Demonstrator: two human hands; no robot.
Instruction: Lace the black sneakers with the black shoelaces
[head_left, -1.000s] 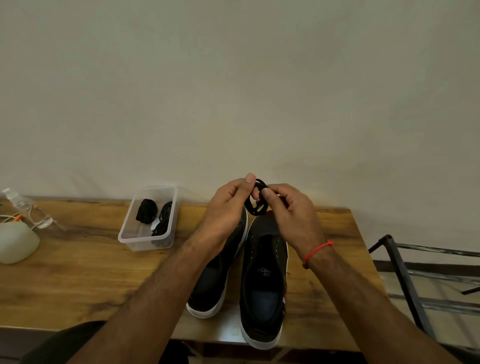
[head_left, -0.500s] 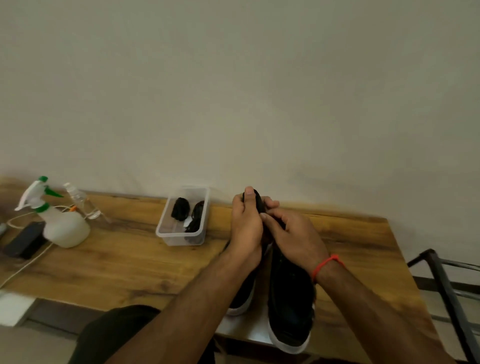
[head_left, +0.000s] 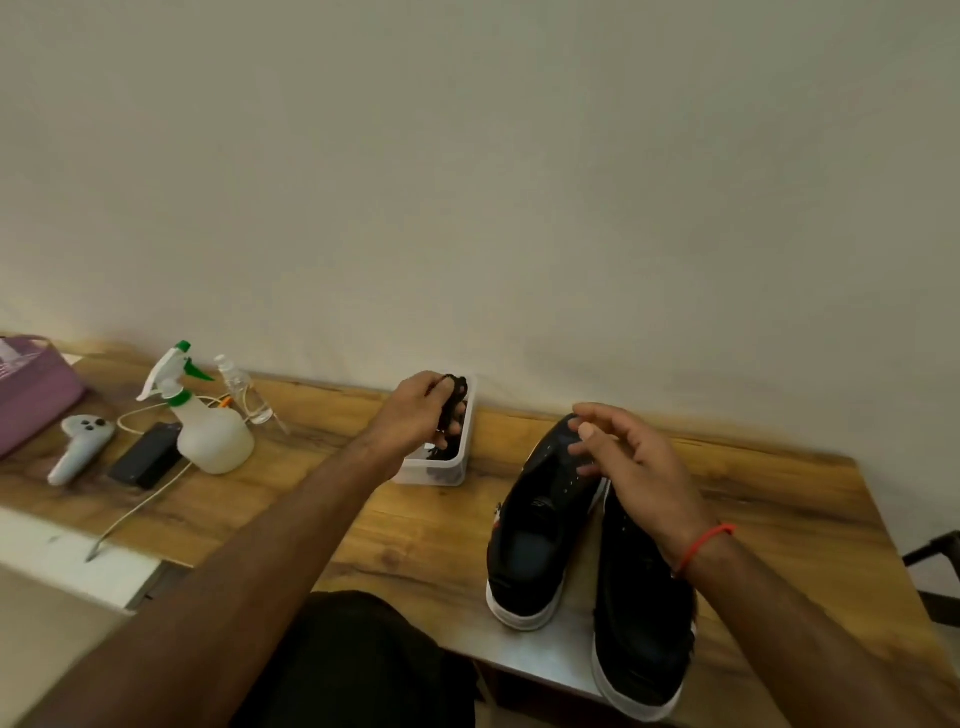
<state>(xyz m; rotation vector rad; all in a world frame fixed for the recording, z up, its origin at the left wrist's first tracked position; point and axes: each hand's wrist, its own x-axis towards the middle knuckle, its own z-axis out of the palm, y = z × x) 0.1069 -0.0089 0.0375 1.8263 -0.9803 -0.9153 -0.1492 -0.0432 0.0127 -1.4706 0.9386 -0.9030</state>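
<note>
Clenching left hand (head_left: 415, 415) around bundled black shoelace (head_left: 453, 402) above clear plastic tub (head_left: 457, 467); hovering right hand (head_left: 636, 467), grip released, over black white-soled sneakers (head_left: 540, 535) overhanging wooden counter (head_left: 779, 499) edge.

Your wooden table (head_left: 779, 499) carries two black sneakers (head_left: 545, 519) side by side, a clear plastic box (head_left: 447, 475), a spray bottle (head_left: 210, 431), a phone (head_left: 148, 454) (cable attached) and a white controller (head_left: 78, 447).

Red wrist thread (head_left: 702, 546), bare forearms
</note>
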